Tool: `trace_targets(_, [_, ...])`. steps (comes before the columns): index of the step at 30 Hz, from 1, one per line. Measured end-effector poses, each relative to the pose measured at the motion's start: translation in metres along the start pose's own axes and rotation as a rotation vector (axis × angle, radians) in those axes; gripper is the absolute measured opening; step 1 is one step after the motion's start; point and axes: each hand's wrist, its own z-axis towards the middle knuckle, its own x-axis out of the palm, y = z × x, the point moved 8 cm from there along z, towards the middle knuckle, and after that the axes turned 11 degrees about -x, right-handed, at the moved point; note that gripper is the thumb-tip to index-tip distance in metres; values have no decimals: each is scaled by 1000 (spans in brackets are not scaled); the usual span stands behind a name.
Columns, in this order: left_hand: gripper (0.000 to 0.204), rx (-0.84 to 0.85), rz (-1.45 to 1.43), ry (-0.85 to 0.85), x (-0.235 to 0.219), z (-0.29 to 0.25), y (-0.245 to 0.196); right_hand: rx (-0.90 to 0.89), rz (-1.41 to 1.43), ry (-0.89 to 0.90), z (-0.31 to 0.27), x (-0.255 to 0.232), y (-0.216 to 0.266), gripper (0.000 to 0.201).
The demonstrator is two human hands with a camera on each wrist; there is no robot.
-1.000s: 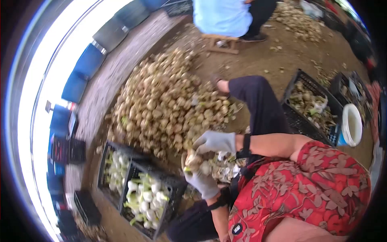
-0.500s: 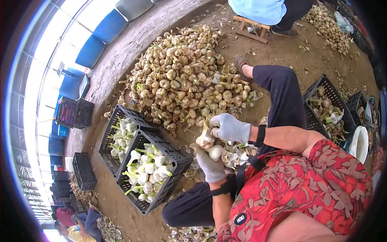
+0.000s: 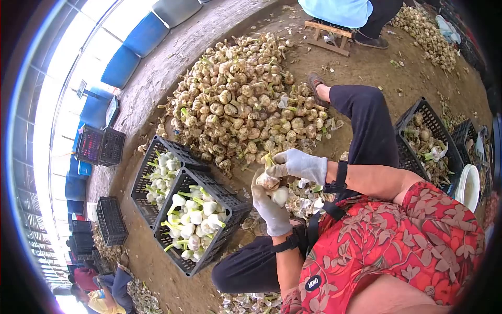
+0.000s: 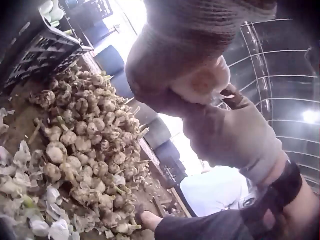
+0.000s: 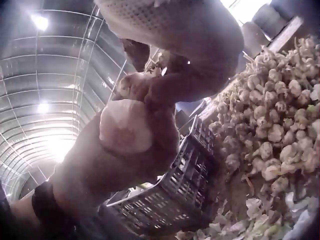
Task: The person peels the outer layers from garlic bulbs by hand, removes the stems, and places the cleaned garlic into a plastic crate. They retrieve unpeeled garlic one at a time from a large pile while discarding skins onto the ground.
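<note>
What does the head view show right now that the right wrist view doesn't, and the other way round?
Only the head view: a seated person in light blue, a wooden stool and a white bucket.
Only the right wrist view: the flat base of the white bulb.
Both: that white bulb, left hand, right hand, garlic heap.

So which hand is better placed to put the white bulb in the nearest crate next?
Probably the left hand: it cradles the white bulb nearer that crate; the right hand pinches the stem.
</note>
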Motion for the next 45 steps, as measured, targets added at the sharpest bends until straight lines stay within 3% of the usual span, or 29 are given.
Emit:
trace_targets(5, [54, 69, 154, 8, 4, -3, -3, -80, 156, -4, -4, 6, 5, 30])
trace_targets(8, [56, -254, -259, 75, -14, 5, 40, -133, 225, 2, 8, 2, -23, 28])
trace_targets(9, [59, -409, -586, 190, -6, 5, 44, -155, 242, 2, 9, 2, -24, 27])
trace_targets(12, [60, -472, -581, 67, 0, -1, 41, -136, 381, 27, 4, 3, -22, 26])
trace_targets(15, [60, -491, -657, 89, 9, -3, 38, -144, 278, 24, 6, -1, -18, 28])
trace_targets(18, [59, -489, -651, 66, -5, 4, 45, -276, 6, -4, 2, -2, 12, 30])
trace_targets(21, [59, -472, -544, -31, -2, -4, 34, -211, -234, 17, -4, -2, 29, 19])
trace_targets(24, [60, -494, -577, 93, -5, 4, 44, -240, -298, -63, 0, -6, 18, 21])
trace_targets(25, [58, -397, -527, 169, -1, 3, 38, -203, -237, -115, 0, -8, 10, 21])
trace_targets(27, [50, -139, -210, -60, 1, -7, 10, -127, -115, -218, -1, -9, -6, 20])
trace_targets(29, [53, 67, -4, -197, 1, -15, -2, -220, -218, -245, -10, -4, 8, 18])
trace_targets(30, [54, 64, -26, -192, -4, -12, 3, -265, -269, -256, -14, -3, 16, 17])
trace_targets(31, [55, 61, -46, -187, -9, -10, 6, -373, -529, -242, -16, 1, 27, 16])
trace_targets(34, [47, 65, -85, -160, -8, -7, 4, -345, -395, -208, -12, 1, 23, 17])
trace_targets(35, [45, 40, -109, -134, -6, -7, 6, -207, -169, -201, -5, 0, 4, 17])
trace_targets(38, [41, -55, -177, -54, 0, -5, 16, -60, -86, -284, 3, -12, -10, 15])
trace_targets(42, [38, -140, -247, 136, 10, -6, 24, -294, -490, -382, 10, -30, 8, 22])
trace_targets(44, [37, -163, -354, 305, 11, -7, 33, -270, -620, -444, 13, -42, 11, 21])
trace_targets(45, [39, -237, -301, 177, 19, -14, 26, -273, -713, -445, 20, -52, 5, 21])
